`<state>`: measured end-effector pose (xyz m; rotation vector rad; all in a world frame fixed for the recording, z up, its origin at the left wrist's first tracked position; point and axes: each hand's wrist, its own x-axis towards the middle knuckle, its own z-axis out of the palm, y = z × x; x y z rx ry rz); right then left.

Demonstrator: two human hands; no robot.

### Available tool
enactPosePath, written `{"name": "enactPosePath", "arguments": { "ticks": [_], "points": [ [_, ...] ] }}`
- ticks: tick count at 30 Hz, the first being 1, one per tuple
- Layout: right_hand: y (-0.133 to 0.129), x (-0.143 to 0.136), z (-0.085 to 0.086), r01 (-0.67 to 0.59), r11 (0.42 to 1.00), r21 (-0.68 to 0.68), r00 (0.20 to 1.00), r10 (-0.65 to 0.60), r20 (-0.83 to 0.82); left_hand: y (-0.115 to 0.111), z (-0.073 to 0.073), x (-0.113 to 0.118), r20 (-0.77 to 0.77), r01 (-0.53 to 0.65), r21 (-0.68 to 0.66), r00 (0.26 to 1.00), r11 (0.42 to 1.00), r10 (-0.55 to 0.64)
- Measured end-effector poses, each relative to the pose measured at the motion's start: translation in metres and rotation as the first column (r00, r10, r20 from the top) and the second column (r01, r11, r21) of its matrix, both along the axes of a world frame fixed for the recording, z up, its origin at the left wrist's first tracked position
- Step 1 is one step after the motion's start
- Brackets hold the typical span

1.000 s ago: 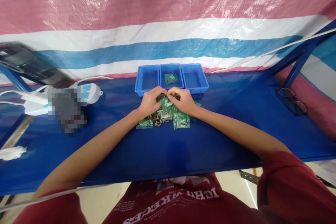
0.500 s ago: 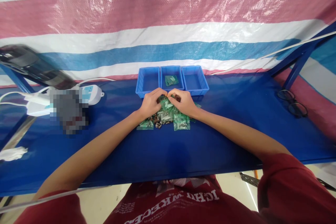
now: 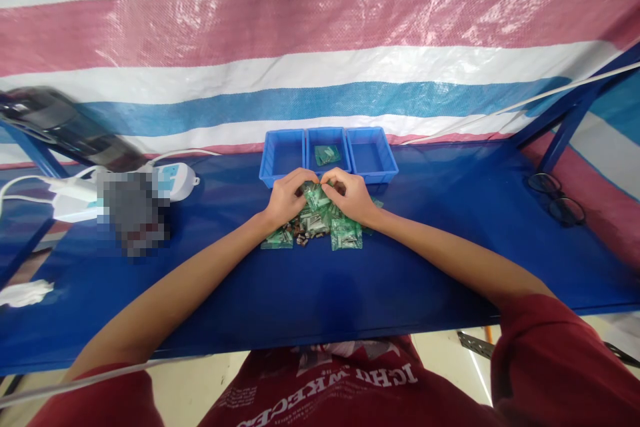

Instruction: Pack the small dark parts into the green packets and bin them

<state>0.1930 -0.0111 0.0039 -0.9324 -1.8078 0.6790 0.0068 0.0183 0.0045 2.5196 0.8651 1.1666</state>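
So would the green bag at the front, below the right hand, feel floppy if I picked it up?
Probably floppy: the green bag looks like thin see-through film. Likely light, being smaller than the right hand. The pale pieces inside might slide about.

Packets (image 3: 327, 155) inside middle bin (image 3: 325, 134)
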Motion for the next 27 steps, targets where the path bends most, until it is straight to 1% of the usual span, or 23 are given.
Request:
{"name": "enactPosePath", "arguments": {
  "ticks": [7,13,19,27],
  "points": [
    [0.0003,0.0007,0.0011,0.004,1.000,0.005,1.000,-0.004,0.020,-0.0007,0.0015,0.0008,0.005,-0.017,0.002,1.000,1.000,0.017],
    [-0.0001,-0.0003,0.0014,0.012,1.000,0.027,1.000,-0.012,0.018,-0.0011,0.0004,0.0000,0.012,-0.029,-0.029,0.999,0.999,0.029],
    [-0.0022,0.0003,0.0036,-0.016,1.000,-0.015,1.000,0.016,0.004,-0.0018,0.0011,-0.0009,0.023,-0.039,-0.052,0.999,0.998,0.040],
    [-0.0034,0.0013,0.0047,-0.043,0.999,-0.008,0.999,0.043,-0.023,-0.0036,0.0025,-0.0009,-0.008,-0.099,-0.061,0.995,0.993,0.099]
  ]
}}
